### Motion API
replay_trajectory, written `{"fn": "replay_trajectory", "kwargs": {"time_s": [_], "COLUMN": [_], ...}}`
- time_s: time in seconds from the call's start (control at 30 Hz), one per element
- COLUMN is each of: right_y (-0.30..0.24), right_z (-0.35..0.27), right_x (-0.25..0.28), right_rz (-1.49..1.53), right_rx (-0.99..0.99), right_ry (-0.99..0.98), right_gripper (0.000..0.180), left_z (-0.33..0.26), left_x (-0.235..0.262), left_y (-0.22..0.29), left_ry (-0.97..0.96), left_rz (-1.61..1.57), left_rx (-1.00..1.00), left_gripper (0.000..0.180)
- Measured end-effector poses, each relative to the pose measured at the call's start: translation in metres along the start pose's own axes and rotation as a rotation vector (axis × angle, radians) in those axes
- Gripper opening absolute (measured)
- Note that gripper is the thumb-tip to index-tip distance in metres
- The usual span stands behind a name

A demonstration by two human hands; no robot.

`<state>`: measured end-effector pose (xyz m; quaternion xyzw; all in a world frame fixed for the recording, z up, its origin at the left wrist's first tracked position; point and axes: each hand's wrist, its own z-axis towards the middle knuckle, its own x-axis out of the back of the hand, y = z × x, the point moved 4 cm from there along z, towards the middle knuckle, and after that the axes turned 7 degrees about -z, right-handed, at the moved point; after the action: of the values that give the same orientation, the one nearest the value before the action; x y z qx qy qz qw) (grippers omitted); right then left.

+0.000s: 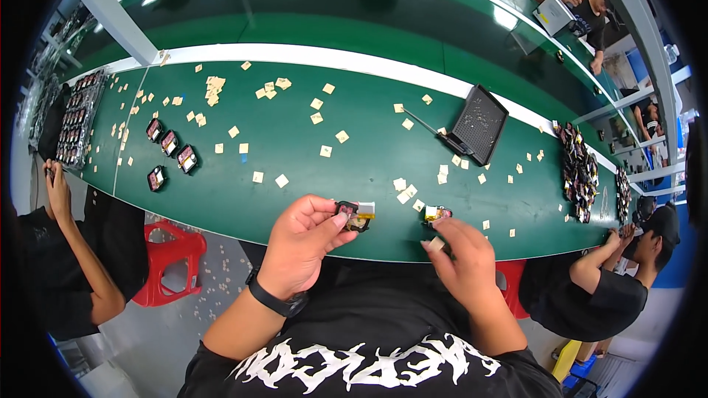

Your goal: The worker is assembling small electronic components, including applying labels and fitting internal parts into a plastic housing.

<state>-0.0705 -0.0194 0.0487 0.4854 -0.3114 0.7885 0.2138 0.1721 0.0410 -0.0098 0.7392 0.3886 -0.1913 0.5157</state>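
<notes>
My left hand (299, 239) is closed over the near edge of the table, pinching a small black electronic unit (357, 225). A silver and yellow pouch battery (366, 210) sticks out from the unit to the right. To its right, my right hand (470, 259) is curled, with what looks like a small cream square (436, 244) at the thumb tip. Just past those fingertips lies another black unit (438, 213) with a yellow and silver part, its near side partly hidden by the fingers.
Cream paper squares (325, 151) lie scattered over the green table (310, 199). Several black units (187, 158) sit at the left. A black tray (479, 125) stands toward the back right, and a heap of units (579, 173) lies farther right. Co-workers sit on both sides.
</notes>
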Motion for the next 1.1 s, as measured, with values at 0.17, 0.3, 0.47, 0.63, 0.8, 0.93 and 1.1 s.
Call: {"fn": "replay_trajectory", "kwargs": {"time_s": [0.17,0.3,0.47,0.63,0.8,0.93,1.1], "right_y": [-0.018,-0.025,-0.040,-0.048,-0.052,-0.051,-0.051], "right_z": [0.023,0.032,0.039,0.037,0.045,0.047,0.049], "right_x": [0.010,-0.018,-0.038,-0.055,-0.077,-0.086,-0.088], "right_rz": [0.342,0.509,0.799,1.272,1.340,1.325,1.342], "right_rx": [-0.311,-0.521,-0.663,-0.832,-0.860,-0.873,-0.868], "right_ry": [-0.057,-0.204,-0.401,-0.509,-0.515,-0.528,-0.471], "right_gripper": [0.014,0.041,0.029,0.014,0.011,0.012,0.014], "left_z": [0.006,0.007,0.006,0.009,0.007,0.007,0.006], "left_x": [0.002,-0.009,0.000,0.005,0.006,0.005,0.006], "left_y": [-0.002,0.006,0.006,0.002,-0.002,-0.003,0.001], "left_ry": [0.007,-0.010,-0.087,-0.078,-0.031,-0.016,-0.024], "left_rz": [-0.014,0.013,0.192,0.227,0.295,0.393,0.432], "left_rx": [0.102,0.084,-0.145,-0.222,-0.262,-0.319,-0.345], "left_gripper": [0.022,0.026,0.029,0.026,0.023,0.020,0.018]}}
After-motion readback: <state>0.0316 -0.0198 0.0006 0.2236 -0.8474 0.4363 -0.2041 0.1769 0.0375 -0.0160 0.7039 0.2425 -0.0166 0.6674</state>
